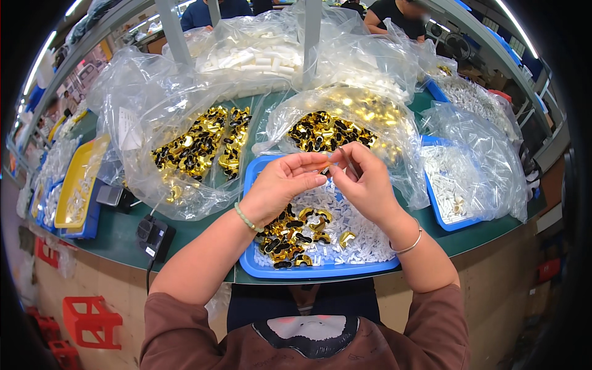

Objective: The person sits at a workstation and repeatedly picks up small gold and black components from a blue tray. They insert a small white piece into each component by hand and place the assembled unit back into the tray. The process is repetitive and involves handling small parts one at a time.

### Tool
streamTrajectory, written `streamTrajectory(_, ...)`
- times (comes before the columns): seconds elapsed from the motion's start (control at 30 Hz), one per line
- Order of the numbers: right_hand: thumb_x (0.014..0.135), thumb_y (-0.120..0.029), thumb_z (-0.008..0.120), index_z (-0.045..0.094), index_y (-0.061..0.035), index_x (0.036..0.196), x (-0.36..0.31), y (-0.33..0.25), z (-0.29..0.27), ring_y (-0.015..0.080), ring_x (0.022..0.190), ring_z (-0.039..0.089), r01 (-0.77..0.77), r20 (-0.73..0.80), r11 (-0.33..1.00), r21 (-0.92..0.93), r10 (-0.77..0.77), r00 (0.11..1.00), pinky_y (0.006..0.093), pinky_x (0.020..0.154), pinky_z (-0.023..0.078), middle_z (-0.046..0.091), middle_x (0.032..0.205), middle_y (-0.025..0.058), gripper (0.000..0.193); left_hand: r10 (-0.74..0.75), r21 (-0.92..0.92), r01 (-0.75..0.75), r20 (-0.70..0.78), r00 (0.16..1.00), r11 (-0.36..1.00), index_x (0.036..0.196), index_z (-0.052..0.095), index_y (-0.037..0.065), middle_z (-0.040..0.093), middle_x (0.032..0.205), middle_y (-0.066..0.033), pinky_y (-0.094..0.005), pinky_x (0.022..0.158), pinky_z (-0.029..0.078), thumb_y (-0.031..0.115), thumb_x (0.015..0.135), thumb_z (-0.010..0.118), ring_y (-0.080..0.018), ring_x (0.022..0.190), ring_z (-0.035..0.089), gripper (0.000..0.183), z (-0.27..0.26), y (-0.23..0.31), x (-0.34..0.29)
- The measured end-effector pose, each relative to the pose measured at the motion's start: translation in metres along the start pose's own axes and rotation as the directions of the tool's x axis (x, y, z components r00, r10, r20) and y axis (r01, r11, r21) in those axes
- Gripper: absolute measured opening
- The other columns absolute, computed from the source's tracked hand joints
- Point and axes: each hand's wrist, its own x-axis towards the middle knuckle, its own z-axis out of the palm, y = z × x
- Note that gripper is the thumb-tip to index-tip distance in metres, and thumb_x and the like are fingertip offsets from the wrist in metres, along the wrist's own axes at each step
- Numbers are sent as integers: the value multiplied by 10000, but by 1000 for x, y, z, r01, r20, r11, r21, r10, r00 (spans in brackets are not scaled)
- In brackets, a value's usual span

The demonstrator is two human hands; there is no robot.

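Observation:
My left hand (pixel 280 185) and my right hand (pixel 365 185) meet above a blue tray (pixel 333 271). Between the left fingertips is a small gold-coloured piece, mostly hidden by the fingers. The right hand pinches a slim grey metal tool (pixel 350 161) that looks like tweezers, its tip close to the left fingertips. Below, the tray holds many small white plastic pieces (pixel 370 237). Shiny gold curved parts with dark insides (pixel 283 237) are heaped on its left side, and one gold part (pixel 346 238) lies apart on the white pieces.
Clear plastic bags of gold parts (pixel 194 145) (pixel 330 131) lie open behind the tray. Farther back are bags of white tubes (pixel 259 61). Another blue tray (pixel 453 221) of white pieces stands right; a yellow tray (pixel 65 216) and black device (pixel 154 237) stand left. Grey posts (pixel 311 37) rise behind.

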Motion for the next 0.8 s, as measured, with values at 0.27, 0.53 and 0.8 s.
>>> streamTrajectory(0.27, 770, -25, 674, 663, -42, 967, 4, 4, -5, 109, 551, 454, 135, 122, 986, -94, -123, 985, 250, 500, 370, 565, 784, 42, 198, -20, -100, 22, 18, 1000, 995, 1233, 570, -16, 613, 1200, -78, -239, 945, 489, 57, 931, 567, -107, 1056, 600, 311, -5, 1, -1)
streamTrajectory(0.53, 794, -44, 688, 671, -54, 944, 4, -4, -4, 150, 560, 480, 135, 86, 979, -155, -123, 989, 277, 508, 385, 573, 768, 57, 152, -5, -23, 3, -101, 995, 1000, 1173, 619, -18, 650, 1100, -58, -219, 860, 516, 59, 910, 571, -89, 959, 624, 278, -4, -3, 0)
streamTrajectory(0.8, 851, -56, 645, 653, -33, 923, 3, 1, -1, 201, 639, 538, 242, 38, 954, -179, -239, 970, 305, 572, 428, 580, 763, 89, 76, -20, 19, 24, -181, 983, 1000, 1144, 635, -26, 664, 1060, -75, -220, 832, 526, 58, 903, 588, -102, 914, 642, 259, -4, -7, 1)
